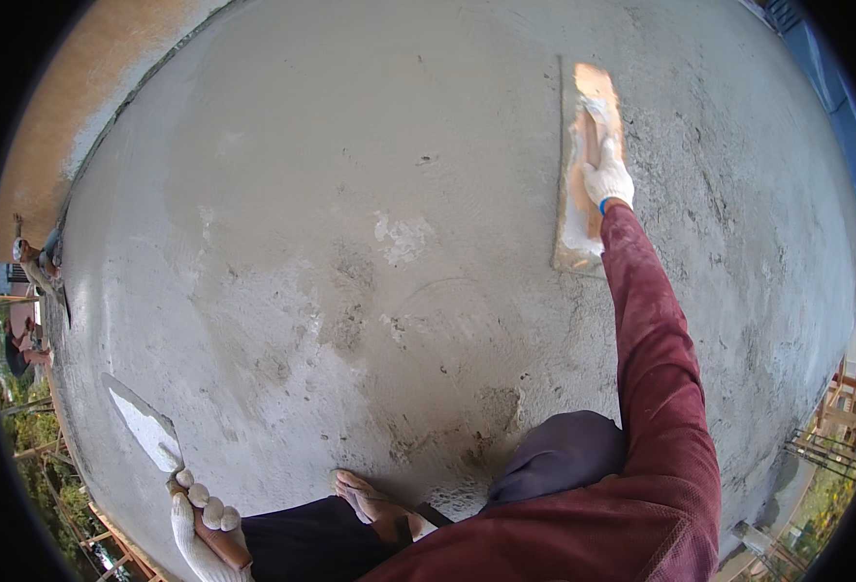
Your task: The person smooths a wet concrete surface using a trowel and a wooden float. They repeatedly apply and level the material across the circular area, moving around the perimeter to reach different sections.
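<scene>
My right hand (609, 180), in a white knit glove, is closed around the handle of a long rectangular plastering float (597, 85). The float lies against the grey cement surface (302, 175), far ahead and right of centre, with wet mortar smeared over its back. At the lower left my gloved left hand (205, 529) grips the wooden handle of a pointed trowel (145, 427). Its blade points up and to the left and carries pale mortar. The cement looks smooth and damp in places, with rough dark patches near the middle and along the right.
A bare foot (370, 502) and dark rounded cloth (565, 454) show near the lower middle. A tan wall (45, 145) borders the upper left. Blue sheeting (840, 112) runs along the right. Wooden poles and greenery appear at both lower edges; another person (22, 354) is at far left.
</scene>
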{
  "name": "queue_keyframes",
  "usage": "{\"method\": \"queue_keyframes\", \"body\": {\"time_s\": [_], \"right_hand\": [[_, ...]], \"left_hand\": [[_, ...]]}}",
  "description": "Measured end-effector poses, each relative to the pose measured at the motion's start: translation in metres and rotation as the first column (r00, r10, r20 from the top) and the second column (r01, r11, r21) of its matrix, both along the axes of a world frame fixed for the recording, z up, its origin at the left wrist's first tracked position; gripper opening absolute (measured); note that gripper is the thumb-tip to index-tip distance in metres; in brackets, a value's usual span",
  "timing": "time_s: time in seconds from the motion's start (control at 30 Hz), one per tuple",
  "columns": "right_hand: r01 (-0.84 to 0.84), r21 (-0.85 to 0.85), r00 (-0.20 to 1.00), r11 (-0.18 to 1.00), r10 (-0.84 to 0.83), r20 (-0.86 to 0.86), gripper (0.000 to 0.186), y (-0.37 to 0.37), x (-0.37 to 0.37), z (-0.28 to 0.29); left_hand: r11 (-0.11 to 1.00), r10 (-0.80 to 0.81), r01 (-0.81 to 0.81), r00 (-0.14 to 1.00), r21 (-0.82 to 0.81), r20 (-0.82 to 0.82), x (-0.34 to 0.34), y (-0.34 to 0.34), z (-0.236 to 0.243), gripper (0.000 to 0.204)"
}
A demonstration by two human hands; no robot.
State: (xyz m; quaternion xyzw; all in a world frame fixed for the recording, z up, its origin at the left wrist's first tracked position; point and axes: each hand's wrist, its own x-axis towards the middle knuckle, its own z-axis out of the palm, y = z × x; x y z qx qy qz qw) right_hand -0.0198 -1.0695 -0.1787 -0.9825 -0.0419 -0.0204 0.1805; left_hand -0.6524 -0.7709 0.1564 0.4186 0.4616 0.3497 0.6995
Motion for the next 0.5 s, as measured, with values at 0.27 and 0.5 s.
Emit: {"method": "queue_keyframes", "body": {"time_s": [0.27, 0.5], "right_hand": [[-0.22, -0.181, 0.963, 0.959, 0.185, -0.194, 0.075, -0.007, -0.144, 0.008], [-0.034, -0.239, 0.987, 0.97, -0.004, -0.159, 0.072, 0.024, -0.036, 0.014]], "left_hand": [[0.993, -0.013, 0.031, 0.987, -0.113, 0.162, -0.003, -0.029, 0.037, 0.038], [0.974, 0.226, -0.226, 0.974, -0.033, -0.016, -0.031, -0.047, 0.058, 0.031]]}}
